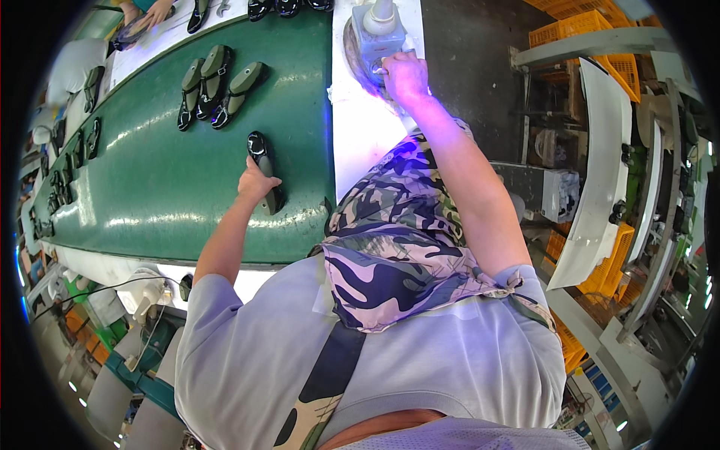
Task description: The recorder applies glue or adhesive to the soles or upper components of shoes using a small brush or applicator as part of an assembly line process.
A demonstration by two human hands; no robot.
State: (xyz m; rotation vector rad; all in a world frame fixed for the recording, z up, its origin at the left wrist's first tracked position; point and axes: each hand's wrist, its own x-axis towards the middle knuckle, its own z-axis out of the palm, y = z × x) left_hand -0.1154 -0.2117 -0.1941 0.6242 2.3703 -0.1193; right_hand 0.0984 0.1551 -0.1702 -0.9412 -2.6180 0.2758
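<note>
On the green work surface, my left hand is closed around a glossy black shoe, with its toe pointing away from me. My right hand reaches out over the white ledge, its fingers pinched beside a translucent squarish container with a white top. Something small and pale shows at those fingertips, too small to make out. Farther off and left of the held shoe, several black shoes with grey-green shoe lasts lie grouped together.
More black shoes stand along the far edge and left side of the green surface. Another person's hands are at the far left. To my right are orange crates, a metal frame and a long white panel.
</note>
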